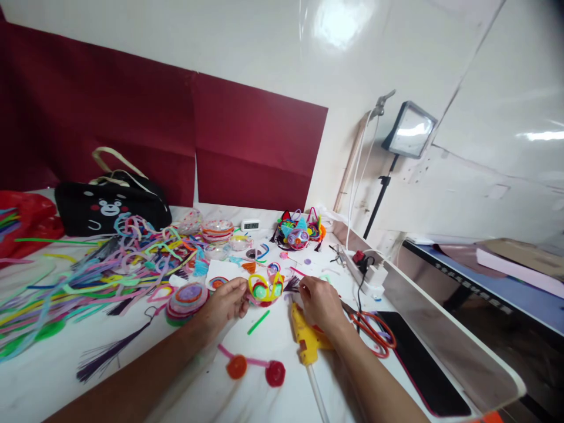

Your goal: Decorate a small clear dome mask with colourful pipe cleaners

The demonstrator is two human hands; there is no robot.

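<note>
My left hand (228, 301) pinches the left edge of a small pipe-cleaner animal head (264, 289) with yellow loops and green round eyes. Curled fingers close my right hand (321, 301) just right of it, beside a dark tassel (291, 284); whatever is between those fingertips is hidden. Below the right hand lies a yellow glue gun (304, 336) with a clear glue stick (317, 390) at its end. In front of the animal head are a short green pipe-cleaner piece (258, 322) and a pink strip bearing an orange coil (237, 367) and a red coil (275, 373).
Loose pipe cleaners (145, 258) heap at left, near coiled discs (189, 299) and a purple tassel (114, 349). Finished pieces (297, 229) and a small clock (251, 225) stand behind. At right are orange-handled scissors (374, 333), a black tablet-like slab (425, 364) and a power strip (365, 271).
</note>
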